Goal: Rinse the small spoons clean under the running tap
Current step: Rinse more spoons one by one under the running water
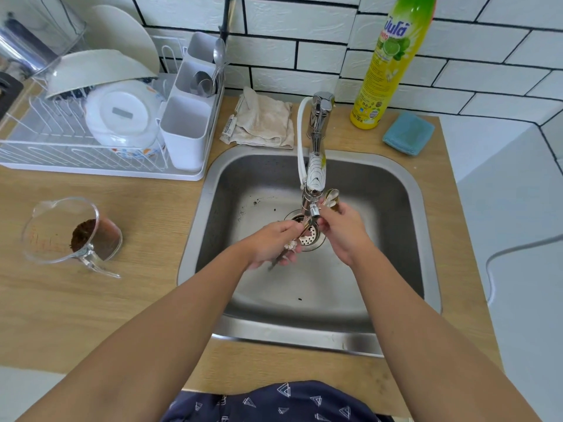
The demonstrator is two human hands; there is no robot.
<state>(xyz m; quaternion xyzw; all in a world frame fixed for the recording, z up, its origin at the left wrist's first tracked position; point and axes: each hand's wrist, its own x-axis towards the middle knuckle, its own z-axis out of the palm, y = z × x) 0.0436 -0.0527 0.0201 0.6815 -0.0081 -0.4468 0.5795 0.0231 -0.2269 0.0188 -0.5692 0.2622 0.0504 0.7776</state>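
Note:
Both my hands are over the steel sink (pixel 396 190), just under the nozzle of the chrome tap (pixel 316 166). My left hand (pixel 271 245) is closed around a thin spoon (pixel 306 228) with a small flower ornament on its handle; the handle sticks out below my fingers. My right hand (pixel 341 229) grips a second small spoon (pixel 332 197), whose golden bowl points up beside the tap head. Whether water is running from the nozzle I cannot tell. Dark specks lie on the sink floor around the drain strainer (pixel 309 237).
A glass measuring jug (pixel 70 233) with brown grounds stands on the wooden counter at left. Behind it is a white dish rack (pixel 91 166) with bowls, plates and a cutlery caddy (pixel 187 132). A beige cloth (pixel 262 123), yellow detergent bottle (pixel 387 62) and blue sponge (pixel 408 134) sit behind the sink.

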